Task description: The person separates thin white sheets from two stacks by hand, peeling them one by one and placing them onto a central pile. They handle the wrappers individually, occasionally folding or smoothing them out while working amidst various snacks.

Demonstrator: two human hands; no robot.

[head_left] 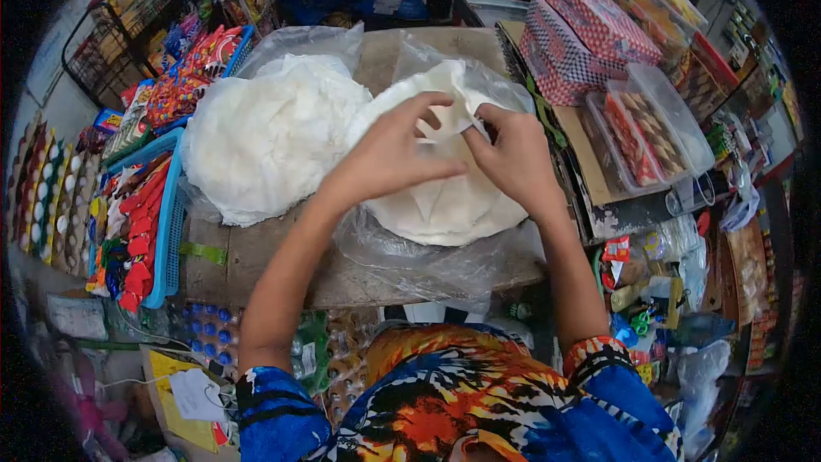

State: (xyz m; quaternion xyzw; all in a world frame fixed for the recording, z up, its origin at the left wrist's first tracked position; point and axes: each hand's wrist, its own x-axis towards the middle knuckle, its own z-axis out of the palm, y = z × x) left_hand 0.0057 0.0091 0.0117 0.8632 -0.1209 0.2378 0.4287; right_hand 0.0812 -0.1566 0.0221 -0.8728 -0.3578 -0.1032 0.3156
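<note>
Two piles of thin, round white wrappers lie on plastic sheets: a loose, crumpled left pile (265, 141) and a flatter right pile (449, 218). My right hand (517, 154) is at the right pile's far side, its thumb and fingers pinching the lifted edge of a top wrapper (445, 79). Over the same pile is my left hand (389, 154), fingers curved and thumb held apart, slightly blurred. Nothing shows in its grasp, though whether its fingertips touch the raised sheet is hard to tell.
Both piles rest on a wooden board (248, 265) with clear plastic (419, 265) under the right one. Blue baskets of snack packets (141, 222) and egg trays (60, 197) stand left. To the right are checkered boxes (590, 26) and a plastic container (650, 133). Bottles (209, 334) sit below.
</note>
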